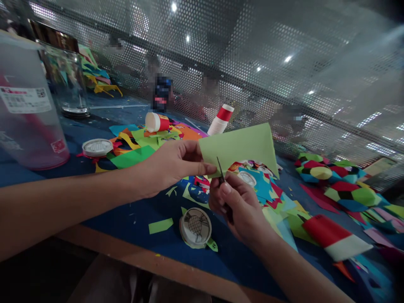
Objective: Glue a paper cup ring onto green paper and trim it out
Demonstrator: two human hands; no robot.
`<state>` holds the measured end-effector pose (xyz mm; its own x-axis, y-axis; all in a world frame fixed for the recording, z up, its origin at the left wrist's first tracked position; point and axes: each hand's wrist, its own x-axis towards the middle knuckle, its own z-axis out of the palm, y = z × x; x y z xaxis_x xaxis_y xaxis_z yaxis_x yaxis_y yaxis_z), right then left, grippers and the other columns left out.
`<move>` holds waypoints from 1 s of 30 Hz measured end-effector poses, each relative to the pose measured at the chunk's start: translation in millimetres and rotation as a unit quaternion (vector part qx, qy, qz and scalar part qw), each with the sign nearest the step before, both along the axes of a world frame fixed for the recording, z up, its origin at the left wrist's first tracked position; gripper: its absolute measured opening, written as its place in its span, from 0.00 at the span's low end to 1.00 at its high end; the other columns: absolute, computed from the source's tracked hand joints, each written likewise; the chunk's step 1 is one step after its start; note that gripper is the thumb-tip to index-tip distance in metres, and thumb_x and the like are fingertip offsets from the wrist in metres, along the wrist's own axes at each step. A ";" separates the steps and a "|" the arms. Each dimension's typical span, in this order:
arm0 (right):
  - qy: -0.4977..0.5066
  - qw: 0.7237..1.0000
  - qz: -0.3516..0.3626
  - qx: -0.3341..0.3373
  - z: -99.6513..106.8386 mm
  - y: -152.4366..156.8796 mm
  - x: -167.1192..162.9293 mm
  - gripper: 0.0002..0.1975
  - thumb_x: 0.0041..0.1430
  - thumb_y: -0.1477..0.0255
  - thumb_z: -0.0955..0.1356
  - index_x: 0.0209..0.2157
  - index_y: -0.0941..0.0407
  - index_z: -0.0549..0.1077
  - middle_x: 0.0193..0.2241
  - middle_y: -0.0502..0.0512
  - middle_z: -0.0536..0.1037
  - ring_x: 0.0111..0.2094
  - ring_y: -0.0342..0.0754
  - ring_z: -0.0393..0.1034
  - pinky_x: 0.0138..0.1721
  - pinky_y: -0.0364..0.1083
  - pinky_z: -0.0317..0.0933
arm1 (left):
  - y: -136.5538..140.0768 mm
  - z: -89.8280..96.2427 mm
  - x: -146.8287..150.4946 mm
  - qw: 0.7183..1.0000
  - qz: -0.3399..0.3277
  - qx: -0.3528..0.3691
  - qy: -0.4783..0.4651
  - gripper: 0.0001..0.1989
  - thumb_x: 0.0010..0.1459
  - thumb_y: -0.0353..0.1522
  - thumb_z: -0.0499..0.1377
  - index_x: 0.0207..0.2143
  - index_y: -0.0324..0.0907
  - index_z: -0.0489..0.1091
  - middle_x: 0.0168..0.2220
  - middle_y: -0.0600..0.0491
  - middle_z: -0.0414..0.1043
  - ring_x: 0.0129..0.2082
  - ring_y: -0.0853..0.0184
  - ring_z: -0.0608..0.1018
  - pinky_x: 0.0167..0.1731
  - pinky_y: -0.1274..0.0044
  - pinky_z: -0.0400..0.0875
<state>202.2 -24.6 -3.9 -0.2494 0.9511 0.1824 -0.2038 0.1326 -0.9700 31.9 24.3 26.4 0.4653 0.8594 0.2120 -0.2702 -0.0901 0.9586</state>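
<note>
My left hand (170, 168) pinches the left edge of a light green sheet of paper (240, 143), holding it above the table. In my right hand (240, 202) is a pair of scissors (220, 170), its dark blades pointing up at the lower edge of the sheet, close to my left fingertips. My fingers cover most of the scissor handles. Below the hands lies a round white piece with a turtle-shell drawing (195, 227), green paper bits sticking out from under it. A small green paper strip (160, 226) lies to its left.
Colourful paper scraps (135, 143) spread behind my hands, with a tipped paper cup (157, 122) on them. A stack of cups (221, 120) leans farther back. At left stand a plastic cup (28, 109) and a glass jar (67, 80). Paper-patch models (350, 195) and a red-white cup (336, 236) lie right.
</note>
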 end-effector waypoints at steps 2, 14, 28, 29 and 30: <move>0.002 1.000 0.000 -0.004 -0.4 -0.1 -0.3 0.15 0.56 0.61 0.72 0.28 0.56 0.68 0.19 0.41 0.60 0.17 0.36 0.50 0.19 0.39 0.47 | -0.2 -0.7 -0.2 1.000 0.001 0.000 0.000 0.10 0.45 0.28 0.70 0.33 0.38 0.77 0.32 0.53 0.80 0.36 0.66 0.80 0.41 0.75 0.73; 0.000 1.000 -0.012 0.015 -4.9 0.1 -0.8 0.14 0.59 0.63 0.71 0.27 0.54 0.65 0.18 0.41 0.59 0.17 0.37 0.49 0.19 0.40 0.48 | 0.7 -1.5 0.0 1.000 -0.006 0.006 0.000 0.10 0.43 0.29 0.70 0.31 0.39 0.77 0.30 0.55 0.79 0.34 0.67 0.79 0.39 0.75 0.72; -0.007 1.000 -0.002 0.011 -6.2 -0.2 0.1 0.14 0.58 0.59 0.71 0.28 0.54 0.68 0.19 0.41 0.59 0.18 0.38 0.51 0.20 0.39 0.48 | 0.3 -3.6 -0.7 0.997 -0.061 0.025 0.052 0.04 0.47 0.28 0.67 0.29 0.40 0.77 0.30 0.54 0.79 0.33 0.65 0.80 0.40 0.74 0.73; -0.012 1.000 -0.002 0.010 -6.4 -0.3 0.3 0.14 0.58 0.59 0.71 0.29 0.54 0.69 0.19 0.42 0.59 0.18 0.38 0.51 0.20 0.40 0.48 | 0.3 -3.8 -0.4 0.996 -0.066 0.024 0.056 0.04 0.47 0.29 0.66 0.29 0.40 0.77 0.30 0.54 0.79 0.34 0.65 0.80 0.40 0.74 0.73; -0.014 1.000 -0.003 0.011 -6.7 -0.5 0.4 0.14 0.57 0.58 0.72 0.29 0.54 0.69 0.19 0.42 0.59 0.18 0.38 0.50 0.20 0.40 0.48 | 0.3 -3.8 0.0 0.996 -0.070 0.023 0.059 0.04 0.46 0.29 0.66 0.28 0.40 0.77 0.30 0.54 0.79 0.33 0.65 0.80 0.40 0.73 0.73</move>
